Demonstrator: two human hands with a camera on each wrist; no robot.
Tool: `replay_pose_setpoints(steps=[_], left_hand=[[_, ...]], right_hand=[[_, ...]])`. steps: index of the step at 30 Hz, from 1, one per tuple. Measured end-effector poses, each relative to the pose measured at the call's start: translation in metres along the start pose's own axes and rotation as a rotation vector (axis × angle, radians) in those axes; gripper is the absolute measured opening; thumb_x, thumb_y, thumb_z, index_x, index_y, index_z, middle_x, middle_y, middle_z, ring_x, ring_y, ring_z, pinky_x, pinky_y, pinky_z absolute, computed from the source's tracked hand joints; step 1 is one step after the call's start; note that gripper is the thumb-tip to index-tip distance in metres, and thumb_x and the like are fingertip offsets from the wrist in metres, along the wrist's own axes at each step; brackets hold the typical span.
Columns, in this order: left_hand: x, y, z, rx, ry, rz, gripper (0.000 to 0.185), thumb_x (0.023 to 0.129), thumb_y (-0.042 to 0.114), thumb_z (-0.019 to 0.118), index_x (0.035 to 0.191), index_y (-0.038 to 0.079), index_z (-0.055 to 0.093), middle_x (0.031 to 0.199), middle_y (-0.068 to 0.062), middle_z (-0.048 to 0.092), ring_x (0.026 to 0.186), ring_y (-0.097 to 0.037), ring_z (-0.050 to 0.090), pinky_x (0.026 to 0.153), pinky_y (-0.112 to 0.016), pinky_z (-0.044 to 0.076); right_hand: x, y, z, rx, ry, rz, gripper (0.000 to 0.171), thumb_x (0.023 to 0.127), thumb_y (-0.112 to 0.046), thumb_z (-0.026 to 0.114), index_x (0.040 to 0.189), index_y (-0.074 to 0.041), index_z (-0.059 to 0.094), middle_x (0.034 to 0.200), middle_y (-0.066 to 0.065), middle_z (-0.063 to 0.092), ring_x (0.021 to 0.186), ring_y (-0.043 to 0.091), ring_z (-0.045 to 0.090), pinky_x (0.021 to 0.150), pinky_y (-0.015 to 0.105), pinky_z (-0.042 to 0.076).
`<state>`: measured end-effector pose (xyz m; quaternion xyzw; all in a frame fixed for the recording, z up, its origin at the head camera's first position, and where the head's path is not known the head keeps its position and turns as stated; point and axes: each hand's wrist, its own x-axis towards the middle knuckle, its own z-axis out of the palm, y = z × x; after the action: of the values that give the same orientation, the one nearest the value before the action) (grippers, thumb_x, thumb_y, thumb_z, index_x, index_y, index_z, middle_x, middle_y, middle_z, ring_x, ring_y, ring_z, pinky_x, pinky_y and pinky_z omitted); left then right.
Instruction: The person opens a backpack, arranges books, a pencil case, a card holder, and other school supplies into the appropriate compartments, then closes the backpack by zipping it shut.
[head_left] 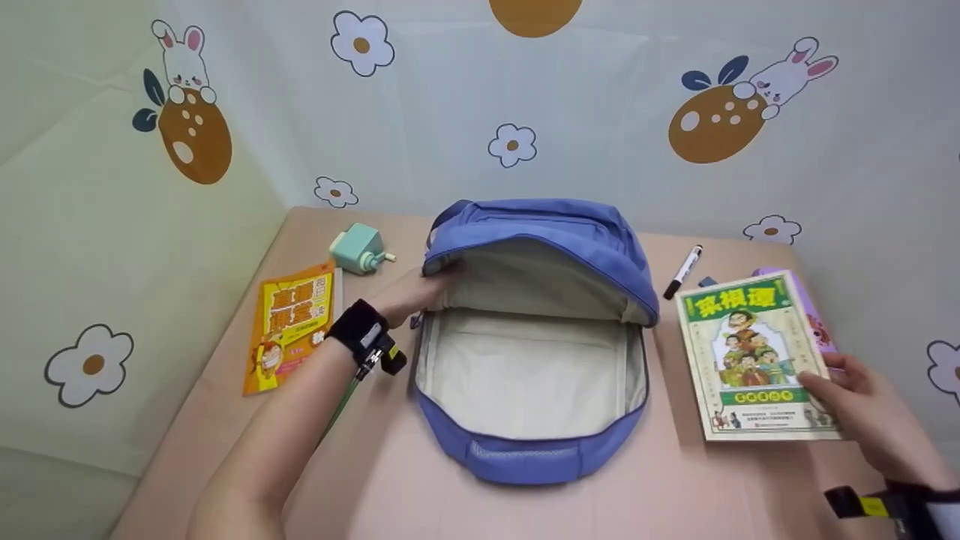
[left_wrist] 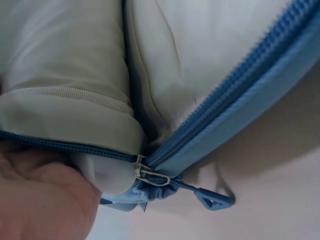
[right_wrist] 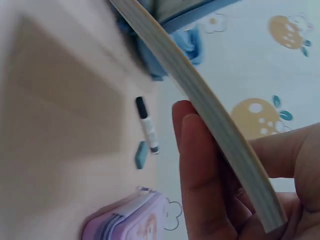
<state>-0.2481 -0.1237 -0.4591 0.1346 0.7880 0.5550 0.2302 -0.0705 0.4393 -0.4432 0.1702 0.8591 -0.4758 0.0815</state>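
The head camera is looking forward and down over the desk and whole backpack. The left wrist camera is facing the backpack's zipper closely, sharing its left corner with the head view. The right wrist camera, turned sideways, is looking past the paperback toward the marker, which the head view is also showing.

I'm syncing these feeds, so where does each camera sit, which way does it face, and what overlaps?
Head: worn on the head, looking forward and down at the open backpack; left hand and right hand show.
Left wrist: on that wrist, looking at the backpack's zipper; part of the left hand shows.
Right wrist: on that wrist, looking at the edge of the held book; fingers and thumb show.
Shared: head and right wrist both show the marker.
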Motion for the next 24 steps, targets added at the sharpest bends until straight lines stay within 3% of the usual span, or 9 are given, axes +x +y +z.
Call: replay_pose_setpoints(steps=[4,6,8,11,16,19,24], left_hand=[[0.001,0.004,0.001,0.003,0.005,0.010,0.079,0.103,0.055,0.051,0.165,0.021,0.016,0.167,-0.004,0.024,0.151,-0.021,0.025,0.122,-0.042,0.019],[0.001,0.005,0.002,0.013,0.012,0.002,0.078,0.103,0.055,0.051,0.165,0.022,0.017,0.167,-0.005,0.025,0.151,-0.021,0.026,0.122,-0.043,0.020],[0.003,0.006,0.003,0.023,0.022,-0.014,0.079,0.102,0.057,0.051,0.165,0.022,0.018,0.167,-0.005,0.026,0.150,-0.022,0.028,0.122,-0.044,0.022],[0.004,0.006,0.003,0.028,0.030,-0.020,0.080,0.102,0.059,0.051,0.165,0.022,0.018,0.166,-0.005,0.027,0.149,-0.023,0.029,0.121,-0.045,0.023],[0.005,0.006,0.002,0.007,0.033,-0.022,0.078,0.102,0.057,0.051,0.164,0.022,0.019,0.167,-0.005,0.026,0.150,-0.023,0.027,0.121,-0.046,0.022],[0.005,0.007,0.002,0.000,0.038,-0.045,0.079,0.102,0.058,0.050,0.165,0.022,0.018,0.167,-0.005,0.025,0.150,-0.023,0.026,0.122,-0.047,0.021],[0.005,0.011,0.003,0.004,0.035,-0.051,0.081,0.101,0.060,0.050,0.165,0.021,0.017,0.167,-0.006,0.025,0.150,-0.024,0.027,0.121,-0.047,0.022]], right_hand=[[-0.003,-0.001,-0.010,0.192,0.035,-0.063,0.040,0.108,-0.017,0.049,0.145,-0.007,0.037,0.104,-0.005,0.067,0.084,0.010,0.072,0.072,0.033,0.061],[-0.005,-0.003,-0.015,0.343,-0.020,-0.144,0.028,0.108,-0.011,0.050,0.134,-0.019,0.044,0.101,-0.011,0.070,0.087,0.013,0.073,0.071,0.033,0.061],[-0.007,-0.007,-0.017,0.476,-0.106,-0.214,0.028,0.107,-0.007,0.051,0.128,-0.026,0.047,0.106,-0.009,0.073,0.089,0.016,0.075,0.070,0.033,0.061],[-0.012,-0.017,-0.013,0.563,-0.284,-0.278,0.035,0.107,-0.001,0.047,0.134,-0.024,0.052,0.114,0.000,0.074,0.095,0.024,0.075,0.073,0.038,0.061],[-0.014,-0.036,0.012,0.530,-0.661,-0.317,0.042,0.107,0.006,0.040,0.135,-0.016,0.061,0.117,0.016,0.072,0.096,0.032,0.074,0.077,0.043,0.059],[-0.010,-0.047,0.039,0.491,-0.838,-0.272,0.035,0.106,0.004,0.042,0.134,-0.007,0.060,0.114,0.021,0.071,0.093,0.030,0.074,0.078,0.041,0.060],[0.000,-0.065,0.091,0.489,-0.985,-0.104,0.031,0.106,-0.004,0.048,0.134,0.007,0.056,0.115,0.023,0.071,0.094,0.025,0.074,0.081,0.035,0.060]])
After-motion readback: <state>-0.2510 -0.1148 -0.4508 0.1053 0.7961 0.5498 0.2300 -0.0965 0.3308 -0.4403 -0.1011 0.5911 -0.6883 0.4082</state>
